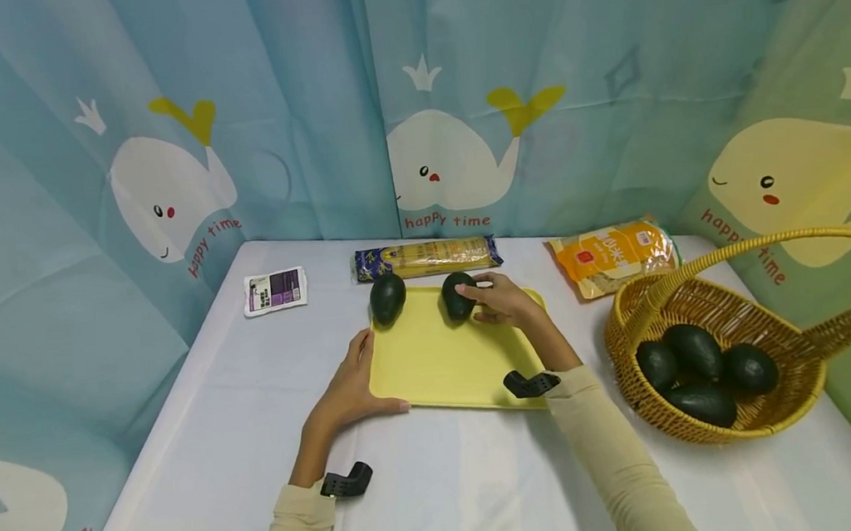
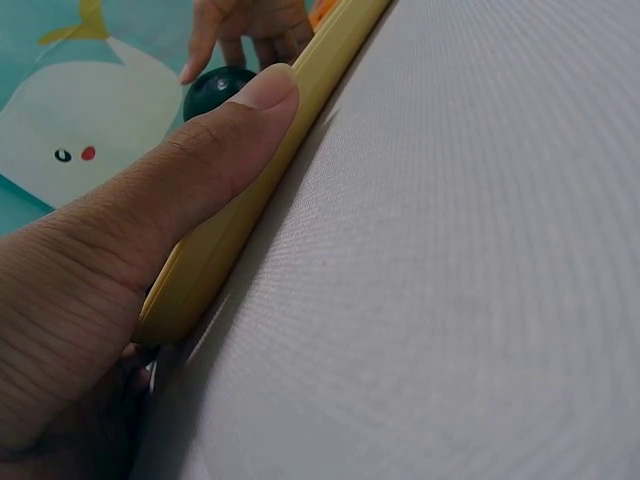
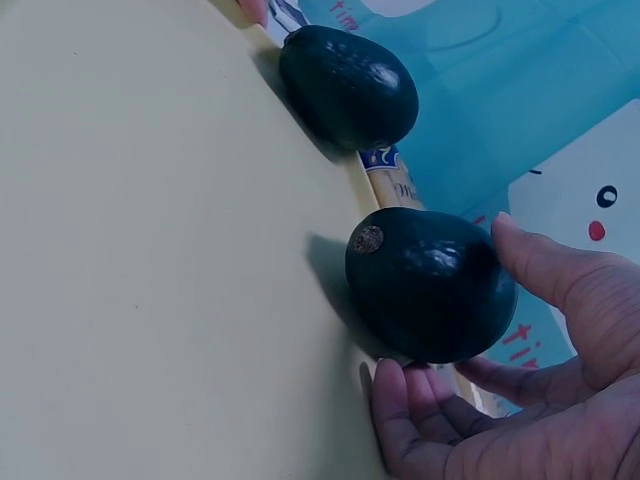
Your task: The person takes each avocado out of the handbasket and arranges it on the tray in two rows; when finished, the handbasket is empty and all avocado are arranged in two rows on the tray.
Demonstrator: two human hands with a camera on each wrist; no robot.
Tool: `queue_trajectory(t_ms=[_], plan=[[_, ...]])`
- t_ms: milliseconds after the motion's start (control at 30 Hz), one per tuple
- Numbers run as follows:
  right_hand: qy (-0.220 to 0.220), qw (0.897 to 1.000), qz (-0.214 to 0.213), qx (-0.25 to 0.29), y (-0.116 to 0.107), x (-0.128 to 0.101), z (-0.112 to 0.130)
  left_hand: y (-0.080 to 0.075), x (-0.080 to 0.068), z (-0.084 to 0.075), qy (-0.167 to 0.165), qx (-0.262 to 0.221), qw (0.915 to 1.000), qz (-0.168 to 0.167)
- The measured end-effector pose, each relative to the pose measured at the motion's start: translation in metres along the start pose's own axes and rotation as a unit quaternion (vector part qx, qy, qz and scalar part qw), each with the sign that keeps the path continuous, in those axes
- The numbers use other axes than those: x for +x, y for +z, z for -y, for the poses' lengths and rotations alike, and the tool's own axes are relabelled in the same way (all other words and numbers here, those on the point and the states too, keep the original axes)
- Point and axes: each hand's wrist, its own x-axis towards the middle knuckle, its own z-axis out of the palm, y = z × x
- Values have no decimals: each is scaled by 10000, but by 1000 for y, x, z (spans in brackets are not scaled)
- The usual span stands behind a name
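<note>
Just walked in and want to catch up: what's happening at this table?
A person is working with avocados at a white table. Their right hand has its fingers round an avocado at the far edge of a yellow tray, where another avocado already lies. The left hand holds the tray's near left edge, thumb on the rim. Four more avocados sit in a wicker basket to the right.

Soft even light, wide-angle edge distortion
</note>
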Motion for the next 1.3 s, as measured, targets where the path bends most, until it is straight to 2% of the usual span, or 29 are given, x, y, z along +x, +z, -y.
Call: queue_trajectory(t_ms=[667,967,1300], plan=[[-55,9992,-120,383,-3,-3,-5,1,0,-1,45,-38,10000,-38],[-124,9995,6,298,-4,-8,-5,1,-1,-2,40,-22,10000,-12],[-154,9998,-61,123,-10,-13,-4,0,0,-2,23,-18,10000,-51]])
